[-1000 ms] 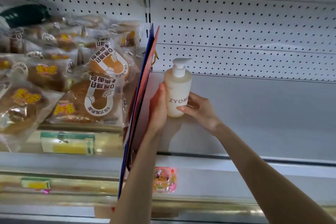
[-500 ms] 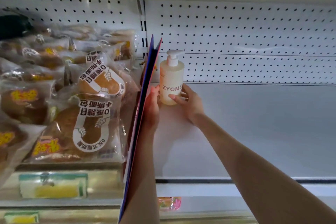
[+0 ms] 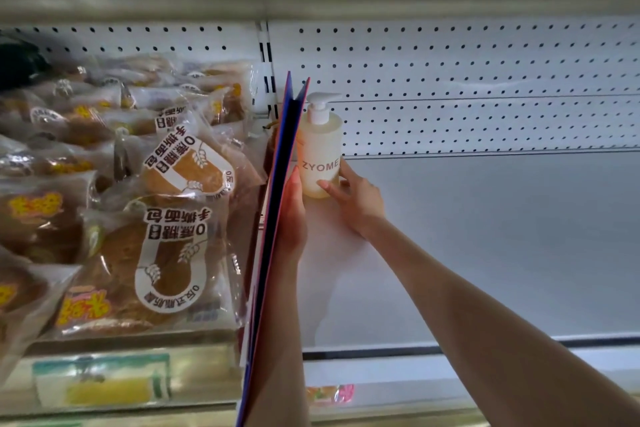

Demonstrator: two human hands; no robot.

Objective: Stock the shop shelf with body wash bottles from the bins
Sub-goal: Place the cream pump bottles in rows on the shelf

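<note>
I'm gripping the only bottle (image 3: pixel 320 149) on the shelf (image 3: pixel 485 236), at its eleven o'clock, in my right hand (image 3: pixel 353 198). My left hand (image 3: pixel 294 211) is lying flat against the divider (image 3: pixel 277 218). Nearly all the stocking is waiting.

Body wash bottle (image 3: pixel 320 152) carried deeper along shelf (image 3: pixel 485 236), from mid-depth to near pegboard back wall (image 3: pixel 450 80), close against blue-red divider (image 3: pixel 277 218). Base now low; whether it touches shelf unclear. Right hand (image 3: pixel 353 198) gone in with it, grip kept on lower body, arm stretched further. Label now reads ZYOME in full, last letter no longer covered. Left hand (image 3: pixel 294 215) slid forward along divider, straight fingertips beside bottle.
</note>
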